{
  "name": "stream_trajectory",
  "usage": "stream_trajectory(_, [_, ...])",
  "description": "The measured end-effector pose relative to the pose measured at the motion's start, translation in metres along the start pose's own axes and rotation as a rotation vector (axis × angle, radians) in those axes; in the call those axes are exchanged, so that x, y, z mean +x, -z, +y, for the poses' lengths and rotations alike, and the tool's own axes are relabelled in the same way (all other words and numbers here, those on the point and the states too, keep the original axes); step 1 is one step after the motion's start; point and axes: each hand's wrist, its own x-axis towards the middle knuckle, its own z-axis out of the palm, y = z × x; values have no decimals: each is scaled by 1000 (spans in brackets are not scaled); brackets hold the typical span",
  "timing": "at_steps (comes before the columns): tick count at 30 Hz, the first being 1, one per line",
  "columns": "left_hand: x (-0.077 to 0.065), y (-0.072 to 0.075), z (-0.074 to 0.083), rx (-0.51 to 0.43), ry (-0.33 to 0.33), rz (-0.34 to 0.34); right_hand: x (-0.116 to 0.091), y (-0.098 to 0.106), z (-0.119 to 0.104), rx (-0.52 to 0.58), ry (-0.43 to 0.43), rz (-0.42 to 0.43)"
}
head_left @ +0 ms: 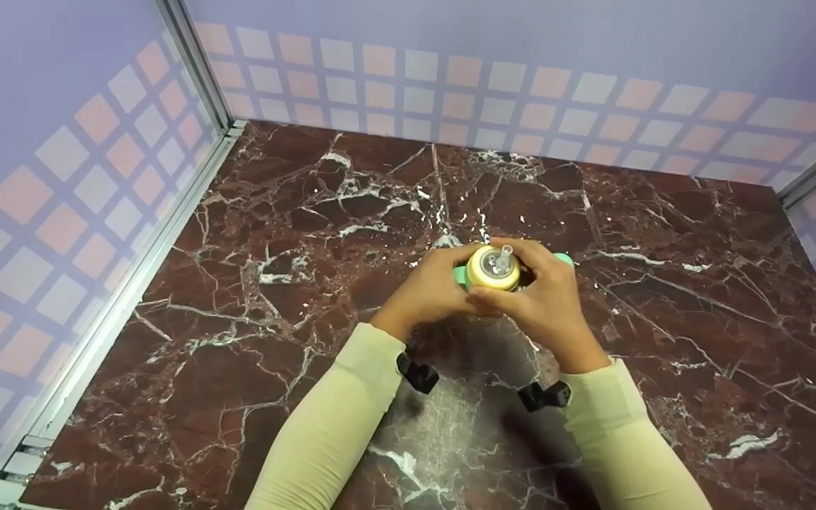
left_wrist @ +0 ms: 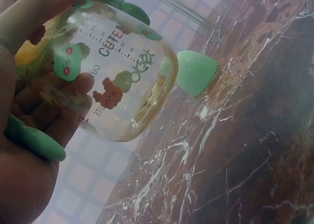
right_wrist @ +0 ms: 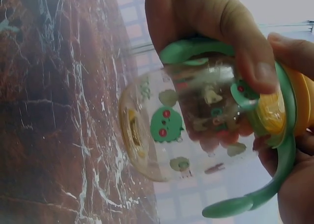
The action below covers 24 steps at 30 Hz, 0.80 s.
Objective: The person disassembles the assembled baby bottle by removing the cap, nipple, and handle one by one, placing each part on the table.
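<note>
A clear straw bottle (left_wrist: 115, 62) with cartoon prints, a green handle ring (right_wrist: 228, 204) and a yellow collar (head_left: 496, 280) is held upright over the table between both hands. Its clear drinking spout (head_left: 506, 253) points up. My left hand (head_left: 436, 287) grips the bottle's body; in the right wrist view its thumb lies against the clear wall. Around the yellow collar the fingers and thumb of my right hand (head_left: 553, 297) are curled. In the left wrist view, a green domed cap (left_wrist: 196, 71) stands on the table past the bottle.
The dark red marbled tabletop (head_left: 188, 382) has white veins and specks. Pale purple panels (head_left: 394, 28) with pink and white squares stand at the back and sides, joined by metal posts (head_left: 199, 64). Black wrist mounts (head_left: 418, 374) hang under both cream sleeves.
</note>
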Motion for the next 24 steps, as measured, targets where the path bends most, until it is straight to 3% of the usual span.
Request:
stream_trajectory(9, [0, 5, -1, -62, 13, -51, 5, 3, 7, 156, 29, -116])
stream_trajectory(15, [1, 7, -2, -121, 16, -125, 5, 8, 9, 310, -25, -214])
stream_trajectory(24, [0, 10, 1, -106, 24, -170, 7, 17, 9, 305, -29, -315])
